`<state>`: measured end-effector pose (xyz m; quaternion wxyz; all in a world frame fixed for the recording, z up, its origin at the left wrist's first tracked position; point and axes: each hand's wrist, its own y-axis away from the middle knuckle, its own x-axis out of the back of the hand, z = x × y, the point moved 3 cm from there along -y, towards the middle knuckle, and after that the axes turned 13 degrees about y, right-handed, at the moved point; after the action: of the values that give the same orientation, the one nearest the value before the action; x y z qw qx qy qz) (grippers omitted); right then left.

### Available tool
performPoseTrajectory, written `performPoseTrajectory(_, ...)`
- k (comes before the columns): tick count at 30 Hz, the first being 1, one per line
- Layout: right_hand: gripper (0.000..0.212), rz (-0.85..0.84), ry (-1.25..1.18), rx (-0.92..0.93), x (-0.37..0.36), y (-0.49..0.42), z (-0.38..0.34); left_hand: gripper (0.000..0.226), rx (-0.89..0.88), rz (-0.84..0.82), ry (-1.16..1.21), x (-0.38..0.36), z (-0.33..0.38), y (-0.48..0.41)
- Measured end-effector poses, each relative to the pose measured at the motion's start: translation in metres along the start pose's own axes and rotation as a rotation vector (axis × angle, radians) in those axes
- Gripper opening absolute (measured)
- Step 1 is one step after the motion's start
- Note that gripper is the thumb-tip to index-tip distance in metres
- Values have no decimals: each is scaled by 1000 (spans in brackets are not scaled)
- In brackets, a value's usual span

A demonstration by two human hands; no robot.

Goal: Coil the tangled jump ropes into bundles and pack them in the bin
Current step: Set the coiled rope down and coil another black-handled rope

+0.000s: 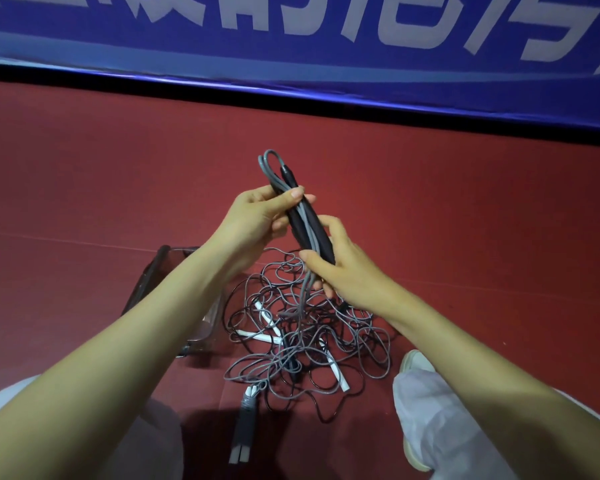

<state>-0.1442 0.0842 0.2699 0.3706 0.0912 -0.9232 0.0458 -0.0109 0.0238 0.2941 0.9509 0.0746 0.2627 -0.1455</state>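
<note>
Jump ropes [302, 327] lie in a knotted heap on the red floor [84, 185], grey and black cords looped through one another with several white handles [336, 370] buried among them. Both hands are closed on one rope lifted above the heap: the left hand [257, 220] pinches the upper part of its two dark handles [309, 230] and a folded grey loop, while the right hand [340, 271] grips the lower ends, from which the grey cord hangs down into the tangle.

The likely trouble is that trailing cord. It appears caught in the pile, so winding or pulling now could drag other ropes up and tighten the knots. A loose pinch could also let the folded loop slip and spring open.

A clear bin [201, 317] sits on the floor just left of the heap, partly hidden by the left forearm, which could knock it. One bundled rope [245, 424] lies nearer the person.
</note>
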Motion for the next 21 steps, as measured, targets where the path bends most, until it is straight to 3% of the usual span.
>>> performPoseTrajectory(4,39,-101,-286,-1,0,-5,-2,9,11,7,-1,3,6,-2)
performPoseTrajectory(9,30,-102,-278,3,0,-5,-6,10,4,-10,-17,6,6,-5)
performPoseTrajectory(14,18,122,-293,29,9,-12,-8,29,-55,-24,-196,-1,-12,-9)
performPoseTrajectory(17,10,290,-377,14,29,-15,-8,52,179,-288,-428,-8,-44,2)
performPoseTrajectory(19,7,357,-453,33,41,-15,-9,50,258,-378,-428,-7,-51,9)
performPoseTrajectory(21,9,354,-492,50,48,-12,-12,42,218,-382,-385,0,-45,6)
